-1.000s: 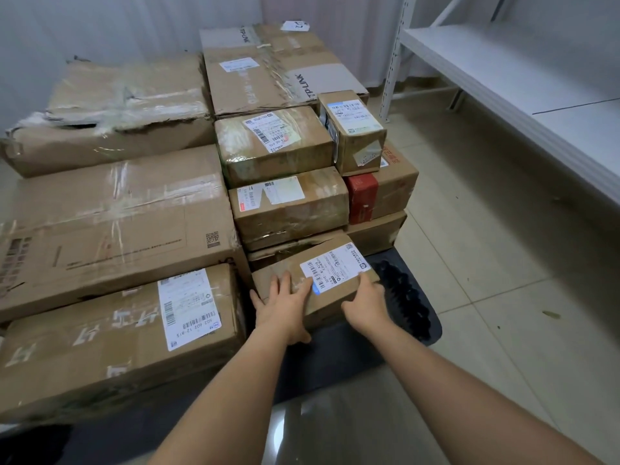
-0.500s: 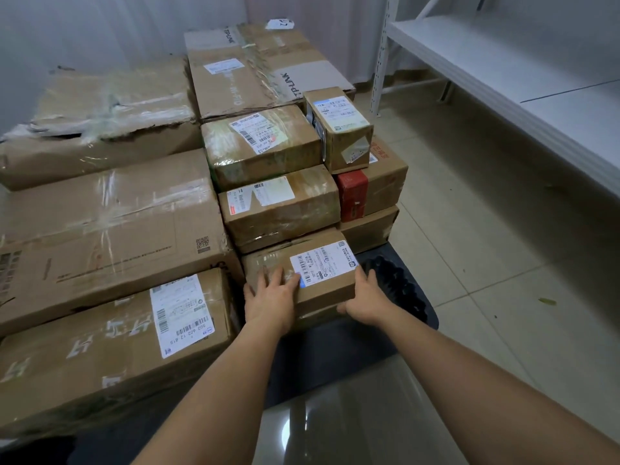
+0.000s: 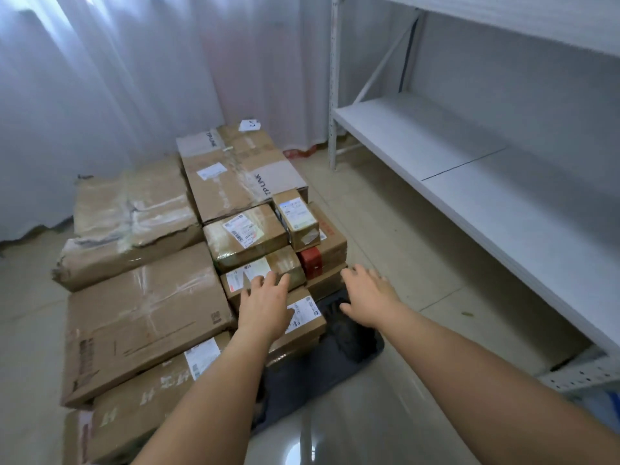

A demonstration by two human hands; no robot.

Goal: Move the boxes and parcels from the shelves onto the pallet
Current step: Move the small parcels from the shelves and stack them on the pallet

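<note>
both hands were out in front, above the near right corner of the stack. the left hand [image 3: 265, 307] hovered with straight, spread fingers over the small labelled box [image 3: 303, 325], covering part of its white label; whether it touched the cardboard could not be told. its grip held nothing. the right hand [image 3: 367, 297] hung with loose, spread fingers over the bare corner of the dark pallet [image 3: 352, 340], beside the small labelled box and apart from it, its grip also slack and holding nothing.

the small labelled box lay flat at the front right of the pallet, against the taped box [image 3: 265, 273] behind it. further back sat another labelled carton [image 3: 245, 234], an upright small box [image 3: 297, 218] and a box with a red end [image 3: 312, 261]. a long tp-link carton [image 3: 235, 172] lay at the far end. to the left were three big flat cartons, the middle one [image 3: 144, 317] between a crumpled taped one [image 3: 131, 219] and a nearer one [image 3: 141, 407] bearing a white label. the white metal shelves [image 3: 469, 156] stood to the right on the tiled floor [image 3: 402, 236], with a pale curtain [image 3: 117, 78] behind the stack.
</note>
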